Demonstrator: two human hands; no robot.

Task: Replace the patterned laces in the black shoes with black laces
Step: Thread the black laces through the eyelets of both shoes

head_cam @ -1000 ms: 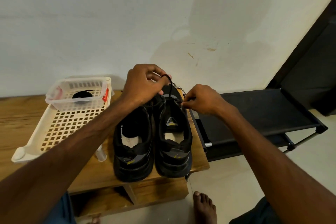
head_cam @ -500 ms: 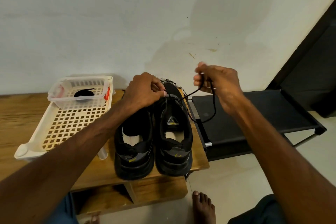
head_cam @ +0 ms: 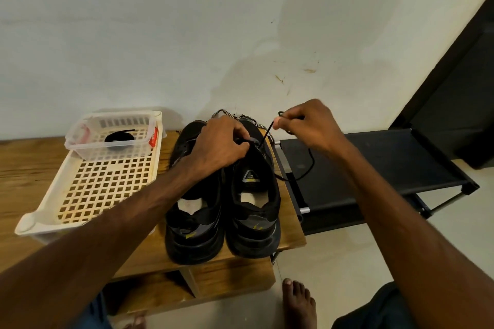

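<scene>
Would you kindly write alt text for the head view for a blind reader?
A person's right hand pinches a black lace rising from the right black shoe while the left hand holds its upper; it stands on a wooden table beside a cream tray.

Two black shoes (head_cam: pixel 251 195), one black lace (head_cam: pixel 266 134), one coiled lace (head_cam: pixel 119 138), one clear box (head_cam: pixel 80 147), one lattice tray (head_cam: pixel 107 189), one black rack (head_cam: pixel 387 163), one wooden surface (head_cam: pixel 26 163).

surface: wooden bench (head_cam: pixel 26 168) | on it: lattice tray (head_cam: pixel 26 225); black shoes (head_cam: pixel 196 238) side by side
</scene>
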